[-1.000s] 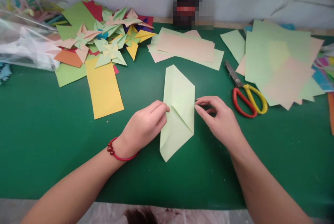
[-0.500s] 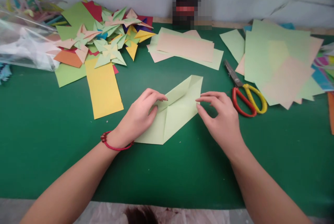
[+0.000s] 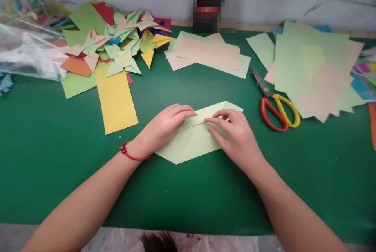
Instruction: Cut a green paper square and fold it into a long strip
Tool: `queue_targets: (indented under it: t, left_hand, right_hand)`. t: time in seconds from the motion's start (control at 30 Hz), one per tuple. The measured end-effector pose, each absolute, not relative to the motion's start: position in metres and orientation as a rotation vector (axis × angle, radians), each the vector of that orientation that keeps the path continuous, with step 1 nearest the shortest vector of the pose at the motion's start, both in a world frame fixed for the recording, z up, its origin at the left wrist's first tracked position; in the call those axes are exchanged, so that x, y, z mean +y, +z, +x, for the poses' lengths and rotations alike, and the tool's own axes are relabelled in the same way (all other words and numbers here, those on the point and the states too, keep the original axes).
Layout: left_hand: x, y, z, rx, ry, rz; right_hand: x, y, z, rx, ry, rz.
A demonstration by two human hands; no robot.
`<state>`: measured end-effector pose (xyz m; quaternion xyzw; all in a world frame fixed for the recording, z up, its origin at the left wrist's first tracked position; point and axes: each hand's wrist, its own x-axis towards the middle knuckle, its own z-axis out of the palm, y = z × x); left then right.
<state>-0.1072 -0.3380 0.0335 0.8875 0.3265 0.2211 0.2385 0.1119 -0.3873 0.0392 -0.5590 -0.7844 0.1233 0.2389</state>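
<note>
A light green sheet of paper (image 3: 188, 148) lies on the green tabletop, with a long flap folded down along its far side and slanting creases across it. My left hand (image 3: 164, 126) rests on the sheet's left part, fingers stretched together over the flap, its thumb hidden. Around the right wrist there is nothing, while a red beaded bracelet circles the left. At the flap's lower edge, my right hand (image 3: 232, 128) has thumb and index fingertip close together in a pinch on the paper, covering part of the sheet's right end.
Scissors (image 3: 276, 107) with red and yellow handles lie to the right, near a stack of pastel sheets (image 3: 293, 60). Pink and green strips (image 3: 208, 52) are behind. Folded paper stars (image 3: 125, 58), a yellow rectangle (image 3: 117, 103) and a clear plastic bag (image 3: 29, 48) are leftward.
The green sheet has turned clockwise, so its right end sits lower and farther right. My right hand has moved left from the sheet's right edge to the flap's edge; my left hand stays on the paper.
</note>
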Motion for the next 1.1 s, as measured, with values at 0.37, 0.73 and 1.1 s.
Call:
queue_targets:
  t: [0.37, 0.73, 1.1]
  left_hand:
    - [-0.3425, 0.0399, -0.1102, 0.953, 0.406, 2.732]
    - [-0.3421, 0.0342, -0.1114, 1.044, 0.416, 2.731]
    - [-0.3391, 0.0354, -0.1129, 0.981, 0.507, 2.763]
  right_hand:
    - [-0.3881, 0.0319, 0.1100, -2.234, 0.289, -1.519]
    - [-0.3902, 0.0314, 0.1091, -2.255, 0.295, -1.556]
    - [-0.3894, 0.0299, 0.1083, -2.255, 0.286, -1.488]
